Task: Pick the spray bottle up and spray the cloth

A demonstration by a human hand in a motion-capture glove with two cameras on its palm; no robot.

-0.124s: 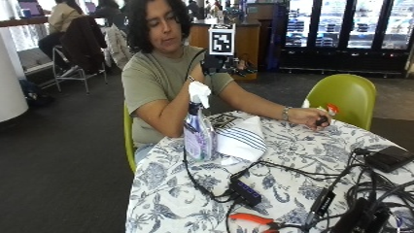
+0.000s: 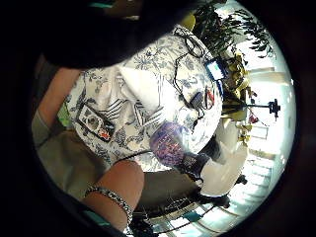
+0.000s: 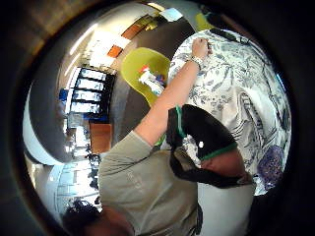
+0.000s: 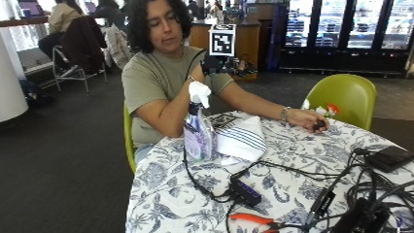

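Note:
A spray bottle (image 4: 197,133) with a clear purple body and a white trigger head stands upright near the table's edge, in front of the person. A white cloth (image 4: 242,138) with dark stripes lies right beside it. My gloved right hand (image 4: 223,65) is raised at chest height, above and behind the bottle, holding nothing. The little finger side palm view looks down on the bottle (image 2: 170,143) and the cloth (image 2: 143,94). The thumb side palm view shows the glove's thumb (image 3: 202,147) and a bit of the bottle (image 3: 270,164). The bare left hand (image 4: 310,121) rests on the table.
The round table (image 4: 291,155) has a blue floral cover. A black hub (image 4: 246,191), cables, orange-handled pliers (image 4: 255,219) and a black box (image 4: 391,158) lie on its near side. A green chair (image 4: 346,94) stands behind it.

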